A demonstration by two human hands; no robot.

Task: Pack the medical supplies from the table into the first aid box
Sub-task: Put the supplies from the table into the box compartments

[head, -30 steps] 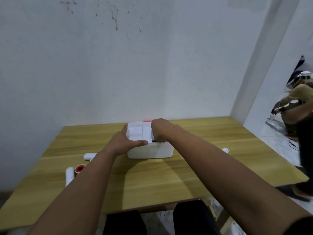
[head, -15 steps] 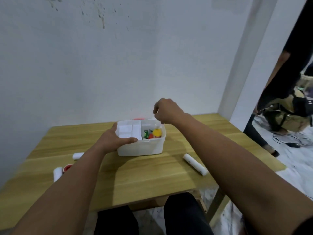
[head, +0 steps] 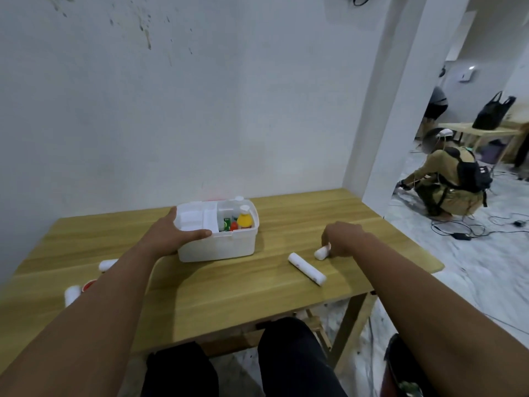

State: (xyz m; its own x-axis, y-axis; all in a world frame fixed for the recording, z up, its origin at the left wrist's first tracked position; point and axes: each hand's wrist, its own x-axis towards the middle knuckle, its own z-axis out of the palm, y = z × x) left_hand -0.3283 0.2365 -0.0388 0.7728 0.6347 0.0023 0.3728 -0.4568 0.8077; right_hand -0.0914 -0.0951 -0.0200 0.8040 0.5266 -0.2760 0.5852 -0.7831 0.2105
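The white first aid box (head: pixel 229 247) stands open on the wooden table (head: pixel 257 287), with a white tray on its left half and small bottles (head: pixel 243 220) in its right half. My left hand (head: pixel 177 233) grips the box's left front rim. To the right, my right hand (head: pixel 340 239) is closed around a short white bandage roll (head: pixel 321 252) lying on the table. A longer white roll (head: pixel 307 268) lies just left of it. Two more white rolls (head: pixel 106 264) (head: pixel 71 293) and a red-rimmed item (head: pixel 89 285) show at the left, partly behind my left forearm.
A white wall backs the table; the table's right edge (head: pixel 412 239) drops to a marble floor with cables. A person (head: pixel 449 181) crouches on that floor at the far right. My knees show under the table's near edge.
My right hand left the box, moved right and down to the table, and closed on the short white roll. My view turned to the right. The left hand stays on the box.
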